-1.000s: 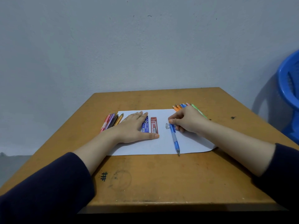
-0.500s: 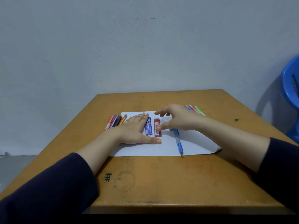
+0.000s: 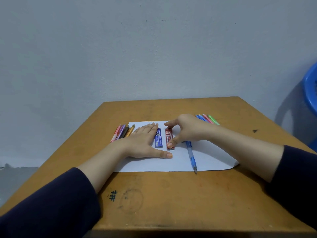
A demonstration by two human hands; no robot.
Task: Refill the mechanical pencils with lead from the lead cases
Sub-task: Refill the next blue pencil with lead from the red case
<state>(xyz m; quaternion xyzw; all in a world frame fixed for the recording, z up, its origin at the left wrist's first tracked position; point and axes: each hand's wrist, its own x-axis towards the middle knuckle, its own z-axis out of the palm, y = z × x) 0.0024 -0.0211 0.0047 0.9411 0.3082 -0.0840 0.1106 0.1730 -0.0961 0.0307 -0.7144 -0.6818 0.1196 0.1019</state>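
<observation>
A white paper sheet [image 3: 211,158] lies on the wooden table [image 3: 171,203]. On it a blue lead case [image 3: 158,137] and a red lead case [image 3: 169,137] lie side by side. My left hand [image 3: 145,143] rests flat on the paper, left of the blue case, fingers straight. My right hand [image 3: 190,129] pinches the red case lengthwise, thumb at its near end and fingertips at its far end; the case still lies on the paper. A blue mechanical pencil [image 3: 191,156] lies on the paper, tip toward me, its far end under my right hand.
Several mechanical pencils [image 3: 122,133] lie together left of the paper, and several more pencils [image 3: 208,119] at the far right behind my right hand. A blue plastic chair [image 3: 310,93] stands right of the table. A grey wall rises behind.
My right hand let go of the blue pencil, which now lies on the paper, and reached left to the red lead case. My left hand stayed flat.
</observation>
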